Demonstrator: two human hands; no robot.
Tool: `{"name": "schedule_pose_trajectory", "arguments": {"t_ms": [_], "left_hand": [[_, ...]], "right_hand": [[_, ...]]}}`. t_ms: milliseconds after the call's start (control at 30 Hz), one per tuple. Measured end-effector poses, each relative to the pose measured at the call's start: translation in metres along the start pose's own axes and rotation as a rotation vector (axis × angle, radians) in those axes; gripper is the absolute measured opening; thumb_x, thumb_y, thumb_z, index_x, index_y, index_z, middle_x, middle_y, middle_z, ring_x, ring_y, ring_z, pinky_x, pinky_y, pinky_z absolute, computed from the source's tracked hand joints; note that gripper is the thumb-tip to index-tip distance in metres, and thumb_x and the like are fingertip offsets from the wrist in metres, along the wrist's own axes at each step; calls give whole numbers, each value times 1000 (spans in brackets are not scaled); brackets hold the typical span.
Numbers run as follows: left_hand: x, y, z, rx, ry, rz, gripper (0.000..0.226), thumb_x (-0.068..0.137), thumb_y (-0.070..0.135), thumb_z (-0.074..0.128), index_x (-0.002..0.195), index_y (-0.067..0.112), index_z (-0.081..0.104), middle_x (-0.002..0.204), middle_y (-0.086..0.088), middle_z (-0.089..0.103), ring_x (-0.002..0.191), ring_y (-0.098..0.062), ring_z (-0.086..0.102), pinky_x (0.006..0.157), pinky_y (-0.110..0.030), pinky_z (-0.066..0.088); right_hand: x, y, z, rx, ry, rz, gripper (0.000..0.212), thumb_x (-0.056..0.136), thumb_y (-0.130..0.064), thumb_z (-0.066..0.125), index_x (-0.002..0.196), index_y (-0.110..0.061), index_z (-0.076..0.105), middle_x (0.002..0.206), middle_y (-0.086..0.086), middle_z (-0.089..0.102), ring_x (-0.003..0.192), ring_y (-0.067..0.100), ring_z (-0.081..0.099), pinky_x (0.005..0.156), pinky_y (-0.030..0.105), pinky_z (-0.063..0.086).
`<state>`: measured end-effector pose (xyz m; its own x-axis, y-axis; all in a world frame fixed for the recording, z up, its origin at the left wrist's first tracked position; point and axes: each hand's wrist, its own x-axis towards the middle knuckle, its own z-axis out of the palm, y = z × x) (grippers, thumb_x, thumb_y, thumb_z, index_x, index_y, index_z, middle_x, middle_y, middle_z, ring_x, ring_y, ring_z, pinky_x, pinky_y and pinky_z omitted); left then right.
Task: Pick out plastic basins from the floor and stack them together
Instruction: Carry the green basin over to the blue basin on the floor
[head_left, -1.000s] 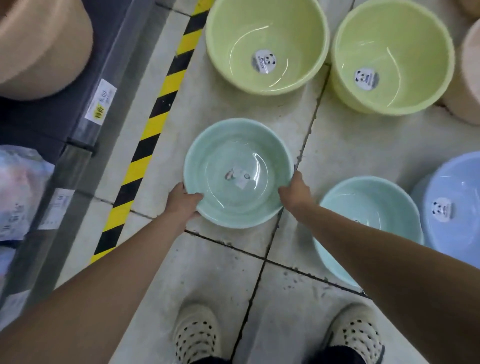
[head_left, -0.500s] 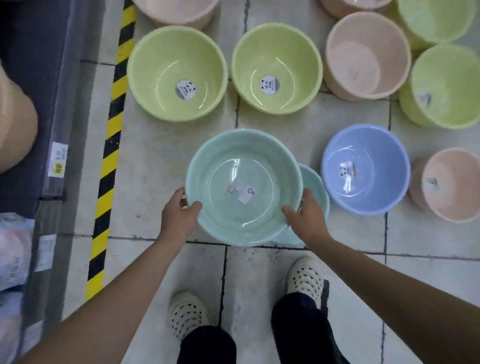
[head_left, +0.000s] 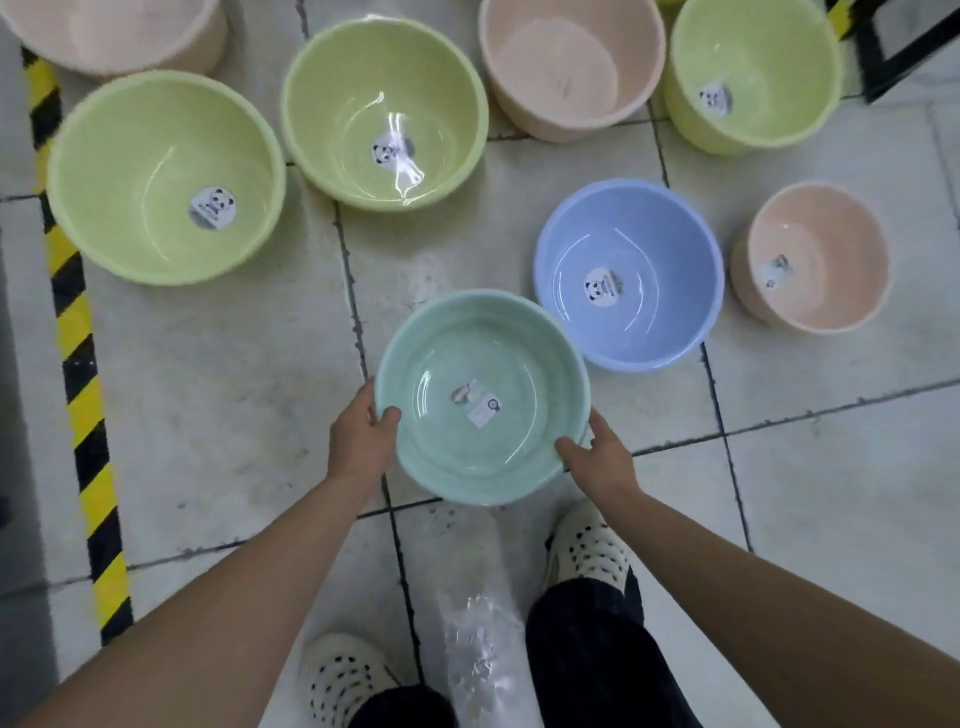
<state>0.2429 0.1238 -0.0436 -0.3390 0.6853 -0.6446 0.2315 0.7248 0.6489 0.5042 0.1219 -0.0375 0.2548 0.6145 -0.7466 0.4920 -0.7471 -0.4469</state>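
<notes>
I grip a mint-green plastic basin by its rim with both hands, low in the middle of the head view. My left hand clasps the left rim, thumb inside. On the near right rim my right hand holds on in the same way. A white label lies in the basin's bottom. Whether another basin sits under it is hidden. Just beyond, to the right, a blue basin stands on the tiled floor.
Three light green basins and three pink ones stand farther out. A yellow-black stripe runs along the left. A black frame is at top right. My shoes are below.
I have carried the mint-green basin to the right, over the spot where a second mint-green basin stood; that one no longer shows. The view has swung right.
</notes>
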Motion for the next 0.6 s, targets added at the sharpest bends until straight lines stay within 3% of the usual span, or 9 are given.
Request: {"name": "schedule_pose_trajectory", "arguments": {"t_ms": [167,333,433,533,600], "left_hand": [[24,-20,28,5,-25,20,50,92,7,50,138,26,56,115,2,66,101,-18,62,85,-25,46],[39,-39,34,-3,-10,4,51,92,3,48,137,25,56,112,5,66,90,-9,61,88,-26,50],[46,-47,34,29,-22,-9,50,92,0,50,136,24,56,110,3,64,94,-14,60,85,-26,46],[51,-45,33,141,14,38,36,88,-3,54,118,17,60,96,2,62,85,-17,58,79,-31,47],[52,-39,30,170,102,65,25,86,-3,53,102,14,59,90,-2,61,81,-21,58,73,-31,46]], "right_hand": [[38,27,16,7,14,68,65,88,-20,54,146,-42,35,98,-3,63,95,25,63,81,33,50],[61,39,38,20,-12,86,55,87,-11,50,138,-32,46,80,-6,60,80,22,59,65,29,45],[69,42,48,33,-19,108,52,87,-14,53,136,-29,49,86,-3,63,88,26,64,73,30,49],[74,39,53,75,-42,125,47,87,-17,58,133,-24,51,96,0,65,93,27,65,78,31,51],[72,34,52,142,-85,125,46,84,-18,61,129,-23,54,99,3,67,92,27,68,82,40,57]]}}
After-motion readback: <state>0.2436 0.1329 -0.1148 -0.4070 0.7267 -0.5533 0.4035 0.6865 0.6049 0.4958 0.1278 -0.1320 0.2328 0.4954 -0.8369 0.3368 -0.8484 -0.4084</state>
